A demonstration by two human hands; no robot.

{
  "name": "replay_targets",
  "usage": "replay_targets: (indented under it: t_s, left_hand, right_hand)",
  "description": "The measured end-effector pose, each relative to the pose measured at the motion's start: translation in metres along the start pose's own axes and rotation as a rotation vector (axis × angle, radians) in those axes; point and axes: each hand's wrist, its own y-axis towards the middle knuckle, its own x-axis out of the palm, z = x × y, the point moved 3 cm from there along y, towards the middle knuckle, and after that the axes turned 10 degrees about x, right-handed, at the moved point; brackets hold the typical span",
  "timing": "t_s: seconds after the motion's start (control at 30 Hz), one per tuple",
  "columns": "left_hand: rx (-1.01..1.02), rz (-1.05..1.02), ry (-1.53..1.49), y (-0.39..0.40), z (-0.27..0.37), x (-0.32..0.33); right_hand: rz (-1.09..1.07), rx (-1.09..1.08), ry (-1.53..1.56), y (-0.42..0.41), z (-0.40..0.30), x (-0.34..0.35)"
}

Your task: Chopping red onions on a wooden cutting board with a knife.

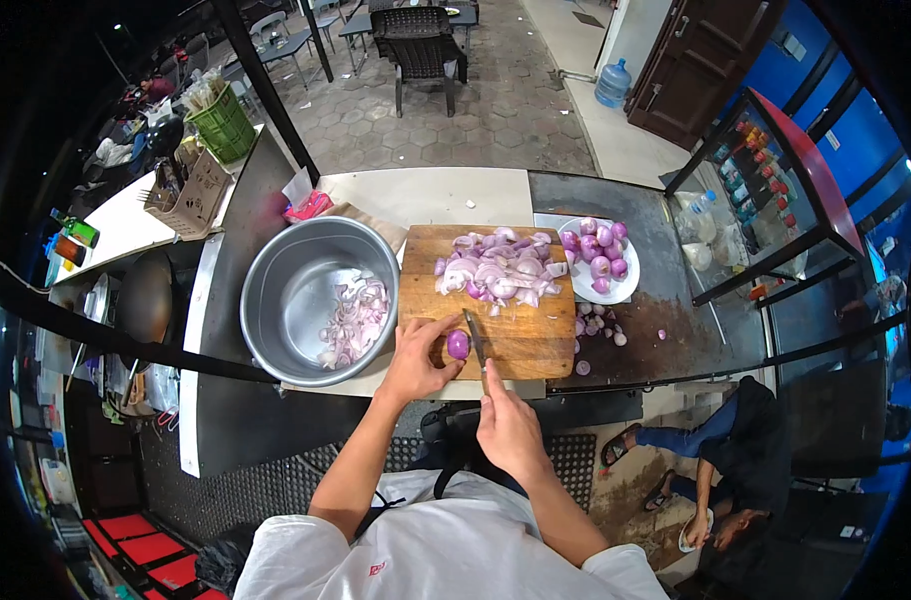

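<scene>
On a wooden cutting board, my left hand grips a small purple shallot between thumb and fingers. My right hand holds a knife by its handle, its blade just right of the shallot. Sliced shallots are heaped over the far half of the board. Left of the board stands a deep grey metal pot with more shallot slices inside. Whole peeled shallots lie on a white plate at the board's right.
Trimmed shallot ends litter the dark counter right of the board. A glass display case with bottles stands further right. Woks and a utensil basket are at the left. Another person sits low at the right.
</scene>
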Motion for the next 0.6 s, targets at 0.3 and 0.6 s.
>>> replay_targets:
  t_s: [0.3, 0.6]
  left_hand:
    - [0.022, 0.112, 0.237, 0.002, 0.022, -0.002]
    - [-0.048, -0.101, 0.148, -0.011, 0.043, 0.005]
  right_hand:
    - [0.139, -0.074, 0.166, -0.006, 0.025, -0.014]
    - [0.060, 0.060, 0.282, -0.016, 0.037, -0.028]
